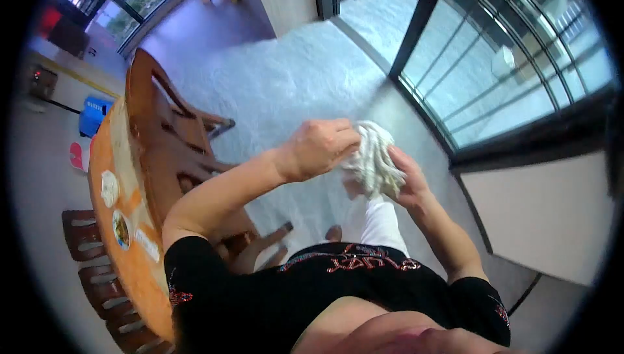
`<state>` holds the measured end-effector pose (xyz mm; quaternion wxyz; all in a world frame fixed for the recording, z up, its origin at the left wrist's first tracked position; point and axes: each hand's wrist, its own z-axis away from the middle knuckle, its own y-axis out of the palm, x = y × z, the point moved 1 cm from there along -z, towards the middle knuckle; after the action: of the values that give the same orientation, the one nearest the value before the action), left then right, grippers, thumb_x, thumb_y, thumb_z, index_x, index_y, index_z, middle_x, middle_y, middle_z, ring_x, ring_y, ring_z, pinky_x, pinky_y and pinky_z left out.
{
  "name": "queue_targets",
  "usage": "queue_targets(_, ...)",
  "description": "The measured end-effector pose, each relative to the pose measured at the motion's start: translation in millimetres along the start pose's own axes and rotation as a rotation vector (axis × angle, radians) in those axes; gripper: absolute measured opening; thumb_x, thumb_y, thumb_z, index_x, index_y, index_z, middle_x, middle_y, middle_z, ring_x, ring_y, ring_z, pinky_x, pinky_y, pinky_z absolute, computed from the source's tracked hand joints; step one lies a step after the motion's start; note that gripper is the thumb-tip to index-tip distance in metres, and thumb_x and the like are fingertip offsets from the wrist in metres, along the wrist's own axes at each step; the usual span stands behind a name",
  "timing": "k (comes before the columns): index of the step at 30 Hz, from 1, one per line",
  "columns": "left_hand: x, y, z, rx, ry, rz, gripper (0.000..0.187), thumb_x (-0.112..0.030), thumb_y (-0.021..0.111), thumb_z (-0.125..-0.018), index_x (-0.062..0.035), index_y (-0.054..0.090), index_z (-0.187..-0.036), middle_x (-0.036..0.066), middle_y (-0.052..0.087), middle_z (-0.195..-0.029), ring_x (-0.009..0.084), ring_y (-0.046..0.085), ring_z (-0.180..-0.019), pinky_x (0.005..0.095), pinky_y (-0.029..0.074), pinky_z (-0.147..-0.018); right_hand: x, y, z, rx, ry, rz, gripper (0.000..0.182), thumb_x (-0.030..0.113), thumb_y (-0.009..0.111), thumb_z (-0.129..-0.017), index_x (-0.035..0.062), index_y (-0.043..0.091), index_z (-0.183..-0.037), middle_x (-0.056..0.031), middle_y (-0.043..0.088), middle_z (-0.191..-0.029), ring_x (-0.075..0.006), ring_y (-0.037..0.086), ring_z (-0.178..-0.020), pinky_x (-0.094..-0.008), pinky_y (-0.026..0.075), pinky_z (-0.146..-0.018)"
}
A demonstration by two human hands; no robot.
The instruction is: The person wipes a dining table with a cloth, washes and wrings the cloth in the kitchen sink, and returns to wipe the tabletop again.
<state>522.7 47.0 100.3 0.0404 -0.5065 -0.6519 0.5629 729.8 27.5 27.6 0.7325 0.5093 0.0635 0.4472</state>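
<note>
At the far left, slatted wooden chairs [101,276] line the outer side of an orange-topped table [133,279], with a blue box [95,117] near its far end. On the table sits a dish [129,237] of food (too small to tell what kind), and along its nearer side stands a brown wooden chair [166,159]. Next comes the left hand [325,146], its fingers bent in and gripping the left edge of a white stringy bundle [376,162]. That bundle hangs in front of the person's body, above the grey floor [279,81] and a white trouser leg [383,224], between the two hands. The right hand [413,182] clasps it from the right side, some of its fingers hidden by the strands. Farther right are a dark-framed glass door [455,61] and a pale panel [539,214]
</note>
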Motion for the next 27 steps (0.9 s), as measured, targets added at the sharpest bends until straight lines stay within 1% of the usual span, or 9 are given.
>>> queue_targets(4,60,6,-67,-0.121,-0.108,0.063,0.007,-0.010,0.061,-0.078,-0.0028,0.059,-0.079,0.011,0.056,-0.073,0.0273,0.058,-0.067,0.0349,0.046,-0.058,81,-54,-39,0.038,0.001,-0.057,0.039,0.020,0.041,-0.093,-0.0014,0.041,-0.125,-0.0161,0.052,-0.119,-0.0276,0.054,-0.106,-0.0425,0.044,-0.092)
queue_targets(5,100,6,-110,-0.141,-0.139,0.069,0.007,-0.010,0.061,-0.077,-0.0025,0.060,-0.078,0.011,0.057,-0.073,0.0266,0.058,-0.066,0.0343,0.046,-0.058,129,-66,-75,0.050,0.000,-0.071,0.039,0.020,0.040,-0.093,-0.0013,0.040,-0.125,-0.0164,0.051,-0.120,-0.0280,0.054,-0.106,-0.0426,0.044,-0.093)
queue_targets(6,118,-2,-120,-0.171,-0.163,0.065,0.008,-0.010,0.062,-0.077,-0.0021,0.060,-0.078,0.011,0.058,-0.073,0.0260,0.058,-0.065,0.0337,0.046,-0.058,145,-64,-89,-0.041,-0.046,-0.050,0.040,0.021,0.039,-0.093,-0.0013,0.038,-0.126,-0.0174,0.050,-0.122,-0.0291,0.054,-0.106,-0.0431,0.044,-0.093)
queue_targets(8,148,-13,-142,-0.174,-0.244,0.067,0.008,-0.009,0.063,-0.076,-0.0014,0.061,-0.077,0.011,0.059,-0.072,0.0242,0.058,-0.063,0.0319,0.046,-0.057,187,-60,-119,0.044,-0.027,-0.031,0.040,0.021,0.039,-0.093,-0.0012,0.038,-0.126,-0.0176,0.050,-0.122,-0.0292,0.054,-0.107,-0.0432,0.043,-0.093)
queue_targets(12,198,-30,-153,-0.230,-0.547,0.145,0.007,-0.007,0.064,-0.076,-0.0004,0.063,-0.077,0.008,0.059,-0.070,0.0176,0.058,-0.060,0.0272,0.045,-0.054,246,-61,-196,-0.063,0.082,-0.003,0.036,0.020,0.039,-0.094,-0.0010,0.043,-0.123,-0.0169,0.052,-0.118,-0.0277,0.054,-0.106,-0.0428,0.044,-0.093)
queue_targets(15,266,-39,-148,-0.362,-0.843,0.394,0.008,-0.007,0.064,-0.078,-0.0002,0.065,-0.075,0.004,0.058,-0.067,0.0098,0.056,-0.057,0.0222,0.045,-0.050,285,-46,-282,-0.028,0.064,0.056,0.033,0.019,0.042,-0.092,-0.0008,0.045,-0.119,-0.0137,0.056,-0.111,-0.0252,0.057,-0.100,-0.0407,0.047,-0.089)
queue_targets(17,317,-47,-147,-0.470,-0.913,0.492,0.009,-0.008,0.063,-0.079,0.0002,0.064,-0.076,0.003,0.058,-0.068,0.0081,0.055,-0.056,0.0209,0.046,-0.049,306,-34,-344,0.042,0.059,0.045,0.034,0.019,0.046,-0.091,-0.0011,0.045,-0.118,-0.0133,0.056,-0.110,-0.0241,0.057,-0.097,-0.0389,0.047,-0.087)
queue_targets(20,401,-60,-168,-0.526,-0.964,0.625,0.010,-0.008,0.063,-0.080,0.0011,0.064,-0.078,0.003,0.059,-0.068,0.0070,0.055,-0.055,0.0200,0.046,-0.050,348,-38,-439,0.099,0.007,0.053,0.043,0.024,0.042,-0.091,-0.0024,0.038,-0.126,-0.0192,0.051,-0.118,-0.0309,0.054,-0.105,-0.0468,0.042,-0.093)
queue_targets(27,596,-118,-340,-0.411,-0.873,0.755,0.010,-0.008,0.063,-0.081,0.0024,0.062,-0.082,0.003,0.059,-0.066,0.0064,0.054,-0.055,0.0199,0.046,-0.050,486,-22,-590,-0.026,-0.149,-0.175,0.038,0.020,0.043,-0.091,-0.0010,0.043,-0.123,-0.0183,0.053,-0.117,-0.0308,0.054,-0.105,-0.0456,0.042,-0.093)
